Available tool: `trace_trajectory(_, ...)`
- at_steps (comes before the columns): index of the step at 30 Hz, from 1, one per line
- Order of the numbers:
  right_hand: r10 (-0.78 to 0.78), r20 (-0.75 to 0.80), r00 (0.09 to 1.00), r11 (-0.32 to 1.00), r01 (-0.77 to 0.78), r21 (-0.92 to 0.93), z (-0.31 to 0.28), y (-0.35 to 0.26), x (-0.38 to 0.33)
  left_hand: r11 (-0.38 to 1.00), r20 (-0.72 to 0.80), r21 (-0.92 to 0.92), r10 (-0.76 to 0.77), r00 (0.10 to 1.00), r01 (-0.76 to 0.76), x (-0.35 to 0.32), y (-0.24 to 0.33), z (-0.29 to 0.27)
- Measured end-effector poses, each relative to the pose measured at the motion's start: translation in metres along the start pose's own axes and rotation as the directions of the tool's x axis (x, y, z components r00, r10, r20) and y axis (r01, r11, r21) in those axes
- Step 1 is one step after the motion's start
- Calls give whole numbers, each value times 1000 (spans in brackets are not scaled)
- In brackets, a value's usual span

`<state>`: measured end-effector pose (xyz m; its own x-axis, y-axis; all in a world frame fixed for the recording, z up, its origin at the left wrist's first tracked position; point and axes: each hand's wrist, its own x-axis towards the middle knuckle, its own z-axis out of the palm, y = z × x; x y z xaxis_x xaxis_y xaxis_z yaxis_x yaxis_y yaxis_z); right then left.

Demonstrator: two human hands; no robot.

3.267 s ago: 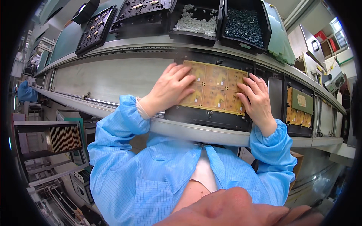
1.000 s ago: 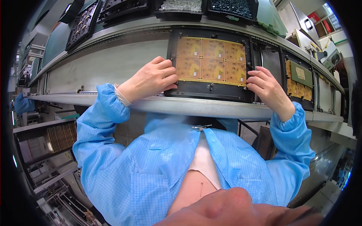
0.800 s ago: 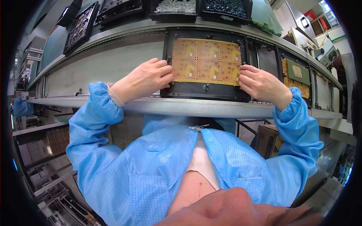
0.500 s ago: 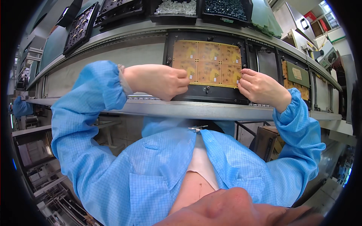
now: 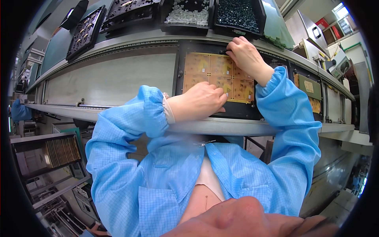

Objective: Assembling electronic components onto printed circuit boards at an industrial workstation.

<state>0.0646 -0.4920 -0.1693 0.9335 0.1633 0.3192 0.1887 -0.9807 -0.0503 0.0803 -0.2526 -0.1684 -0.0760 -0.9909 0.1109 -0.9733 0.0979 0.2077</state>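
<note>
A yellowish-brown circuit board panel (image 5: 197, 64), divided into several rectangles, lies in a black carrier frame (image 5: 180, 89) on the conveyor. At the panel's far edge, my right hand (image 5: 245, 54) has its fingers pinched on a small black clip (image 5: 223, 52) of the frame. My left hand (image 5: 201, 100) reaches over the near edge with its fingers curled down, covering the panel's lower middle. Whatever lies under those left fingertips is hidden. Both forearms wear blue checked sleeves.
Beyond the rail stand a bin of white parts (image 5: 187, 16) and a bin of dark parts (image 5: 239, 17). Black trays (image 5: 85, 33) lie at the far left. Another carrier with a green block (image 5: 310, 87) sits to the right. A metal rail (image 5: 233, 127) runs along the near side.
My right hand has gone from the panel's right edge to the clip at its far edge. My left hand has moved right, from the left edge to the near edge.
</note>
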Motion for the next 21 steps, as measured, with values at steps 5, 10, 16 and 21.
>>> trace_trajectory(5,-48,102,994,997,53,-54,7,13,11,927,64,254,270,961,-277,14,-4,-19)
trace_trajectory(10,-108,170,979,979,135,-151,0,7,19,641,150,413,653,742,-647,34,-22,-27)
trace_trajectory(16,59,536,842,983,44,-176,-30,-21,57,585,140,363,735,663,-725,36,-28,-32)
trace_trajectory(21,206,602,771,977,-125,-174,-25,-24,57,833,-54,276,511,858,-480,15,-39,-36)
